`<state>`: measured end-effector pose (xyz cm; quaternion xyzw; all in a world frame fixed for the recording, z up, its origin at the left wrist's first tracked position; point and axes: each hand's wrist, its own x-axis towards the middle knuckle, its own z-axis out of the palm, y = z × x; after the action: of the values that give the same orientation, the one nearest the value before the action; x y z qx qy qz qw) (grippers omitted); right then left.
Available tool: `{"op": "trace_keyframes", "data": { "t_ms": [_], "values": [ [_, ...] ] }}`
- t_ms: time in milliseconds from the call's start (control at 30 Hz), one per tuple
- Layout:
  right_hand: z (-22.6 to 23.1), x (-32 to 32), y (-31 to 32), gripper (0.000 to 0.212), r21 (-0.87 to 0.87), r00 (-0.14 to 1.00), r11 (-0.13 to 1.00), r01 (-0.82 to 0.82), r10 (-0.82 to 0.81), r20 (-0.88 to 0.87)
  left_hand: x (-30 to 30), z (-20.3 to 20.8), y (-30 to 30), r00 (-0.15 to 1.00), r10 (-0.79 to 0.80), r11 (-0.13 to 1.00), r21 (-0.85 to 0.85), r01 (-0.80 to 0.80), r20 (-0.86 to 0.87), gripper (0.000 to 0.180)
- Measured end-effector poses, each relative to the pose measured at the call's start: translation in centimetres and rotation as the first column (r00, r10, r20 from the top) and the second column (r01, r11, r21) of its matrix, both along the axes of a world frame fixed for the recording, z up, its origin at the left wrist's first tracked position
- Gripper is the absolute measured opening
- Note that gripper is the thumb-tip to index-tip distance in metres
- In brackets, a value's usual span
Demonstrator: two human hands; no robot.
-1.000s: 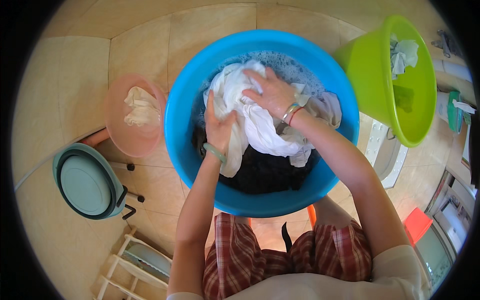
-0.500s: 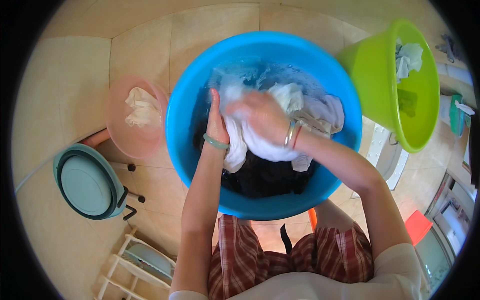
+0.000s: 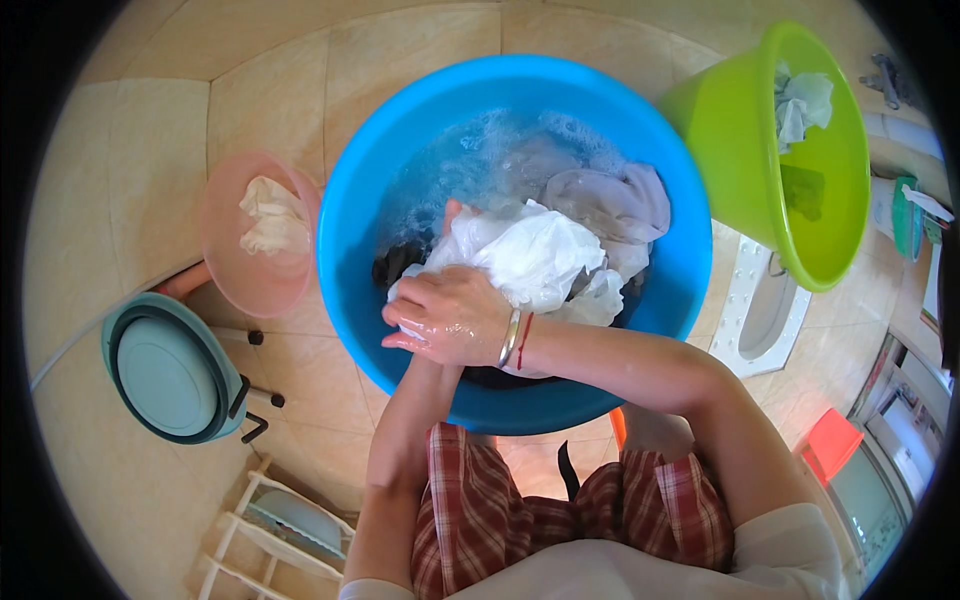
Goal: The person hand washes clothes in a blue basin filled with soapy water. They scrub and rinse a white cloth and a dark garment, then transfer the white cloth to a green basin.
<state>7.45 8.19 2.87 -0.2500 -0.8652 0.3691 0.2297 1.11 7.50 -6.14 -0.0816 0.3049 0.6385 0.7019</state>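
A wet white cloth [image 3: 540, 255] lies bunched up in a big blue basin [image 3: 345, 345]. My right hand [image 3: 452, 315] reaches across to the left and its bent fingers grip the cloth's near left end, just above my left wrist. Under that cloth is my left hand [image 3: 453, 212]; only a fingertip or two shows past the far edge, and the other fingers are covered. Sudsy water [image 3: 440, 170] fills the far part of the basin. A greyish-white garment [image 3: 615, 205] floats to the right of the cloth. Dark fabric [image 3: 395, 265] shows at the left.
A pink basin [image 3: 225, 225] with pale cloth stands left, above a grey-green folding basin [image 3: 165, 370]. At the right, a tilted lime-green bucket [image 3: 725, 140] holds light cloth. Behind it is a white floor fixture [image 3: 735, 325]. A wooden rack [image 3: 235, 540] stands lower left.
My right hand has moved left and nearer, from the middle of the cloth to above my left wrist. The white cloth now covers most of my left hand, whose upright thumb was visible before.
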Motion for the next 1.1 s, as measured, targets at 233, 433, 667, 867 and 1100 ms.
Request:
{"op": "trace_keyframes", "data": {
  "t_ms": [233, 433, 667, 867, 1100],
  "values": [
    [-2.8, -0.2, 2.3, 0.021, 0.151, 0.97, 0.972, 0.181, -0.151, -0.19, 0.2, -0.9, -0.8, 0.988, 0.089, 0.995, -0.026, -0.093, -0.125, 0.043],
    [-8.2, 1.7, 7.4, 0.016, 0.052, 0.957, 0.958, 0.282, -0.285, 0.049, 0.5, -0.8, -1.5, 0.911, -0.017, 0.977, -0.2, -0.072, -0.413, 0.043],
    [-12.4, 6.0, 11.9, 0.035, 0.035, 0.86, 0.895, 0.444, -0.436, 0.266, -3.2, 1.3, 1.0, 0.961, -0.067, 0.953, -0.302, -0.018, -0.269, 0.053],
    [-16.4, 6.7, 11.6, 0.04, -0.211, 0.79, 0.907, 0.365, -0.182, 0.585, -6.4, -6.3, -0.7, 0.725, -0.293, 0.905, -0.425, 0.0, -0.624, 0.057],
    [-11.7, 2.9, 7.1, 0.025, -0.117, 0.975, 0.968, 0.222, -0.221, 0.024, -4.3, 0.3, 2.3, 0.949, -0.211, 0.95, -0.278, 0.142, -0.234, 0.07]
  ]
}}
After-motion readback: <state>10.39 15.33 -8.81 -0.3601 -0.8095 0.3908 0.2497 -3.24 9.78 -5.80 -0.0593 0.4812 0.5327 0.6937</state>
